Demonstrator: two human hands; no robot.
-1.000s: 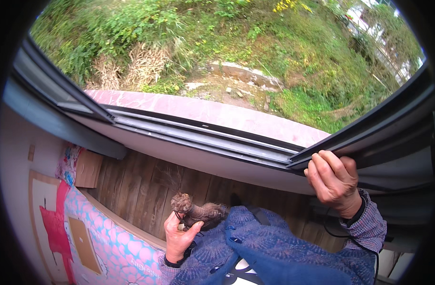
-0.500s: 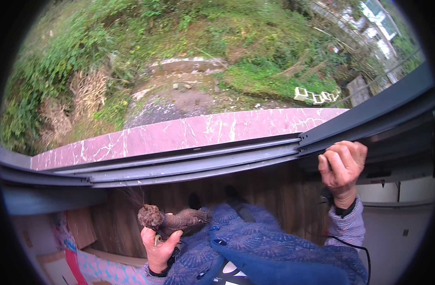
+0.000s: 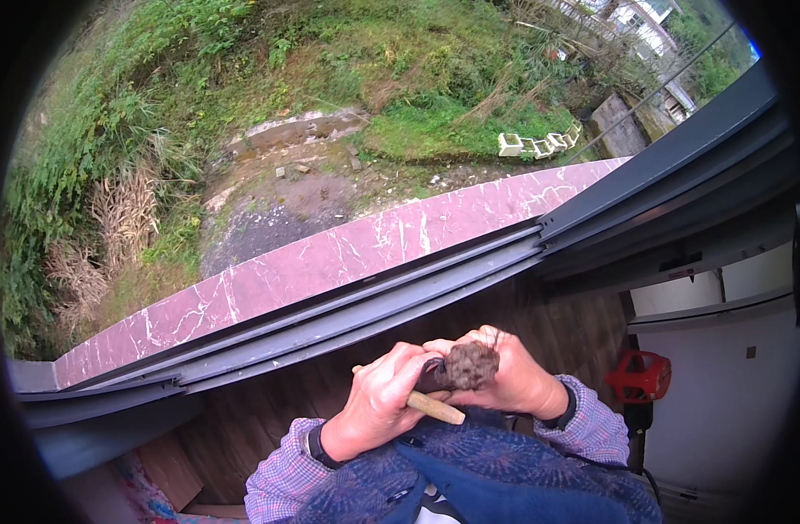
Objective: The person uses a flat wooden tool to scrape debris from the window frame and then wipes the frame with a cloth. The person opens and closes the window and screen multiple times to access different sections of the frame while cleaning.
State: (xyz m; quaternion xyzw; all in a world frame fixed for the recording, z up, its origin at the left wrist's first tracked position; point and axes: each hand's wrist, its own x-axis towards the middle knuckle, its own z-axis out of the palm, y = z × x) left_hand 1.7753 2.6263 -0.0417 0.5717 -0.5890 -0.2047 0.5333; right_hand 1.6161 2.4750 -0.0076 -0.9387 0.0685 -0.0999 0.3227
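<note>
Both my hands are together in front of my chest. My left hand [image 3: 378,397] is closed, with a short pale wooden stick [image 3: 436,408] poking out from under its fingers. Beside it, my right hand [image 3: 524,380] curls around a brown bundle of hairy fibre [image 3: 470,365] with a knobbly, curly end facing up. A thin dark loop lies between the left fingertips and the bundle. The lower part of the bundle and most of the right fingers are hidden, and I cannot tell whether the left fingers also grip the bundle.
Just ahead runs a grey metal window track [image 3: 356,327] with a reddish veined stone sill [image 3: 330,258] beyond it. A dark window frame [image 3: 671,166] is on the right. Outside, a grassy slope [image 3: 330,79] drops away. A red plastic object [image 3: 637,377] stands near a white panel [image 3: 714,393].
My right hand has let go of the dark window frame and come in to the bundle. My left hand has moved right and up with the bundle and stick. The view has tilted.
</note>
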